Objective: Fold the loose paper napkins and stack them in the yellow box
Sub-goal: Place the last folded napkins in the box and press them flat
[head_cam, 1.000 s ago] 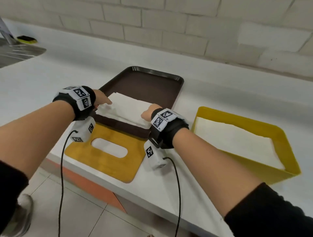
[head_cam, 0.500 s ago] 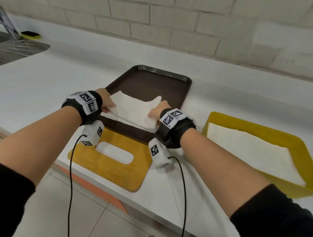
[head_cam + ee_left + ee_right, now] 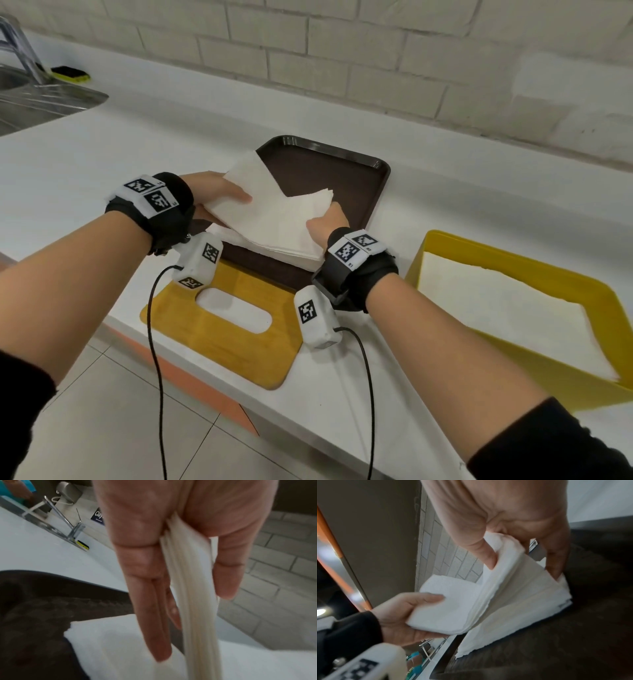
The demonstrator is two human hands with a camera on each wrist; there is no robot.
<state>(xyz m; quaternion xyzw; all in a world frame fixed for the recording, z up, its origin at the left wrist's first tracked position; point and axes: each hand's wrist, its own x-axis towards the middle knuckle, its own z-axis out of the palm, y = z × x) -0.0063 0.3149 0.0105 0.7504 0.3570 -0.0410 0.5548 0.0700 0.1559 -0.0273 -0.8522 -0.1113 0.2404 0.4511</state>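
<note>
Nearest me, at lower centre of the head view, the wooden lid [image 3: 222, 329] lies flat on the counter [image 3: 85, 164]. Just beyond it, my left hand [image 3: 209, 195] pinches one end of the napkin bundle [image 3: 274, 216], thumb on top, fingers underneath; my right hand [image 3: 325, 222] has its thumb and fingers curled round the other end. The bundle is lifted and bending over the remaining pile [image 3: 274, 248] on the brown tray [image 3: 342, 178]. Its long axis runs left to right between my hands. The yellow box [image 3: 513, 359] sits at lower right, napkins already inside, so I judge my right hand is nearer and should lead the carry rightward.
</note>
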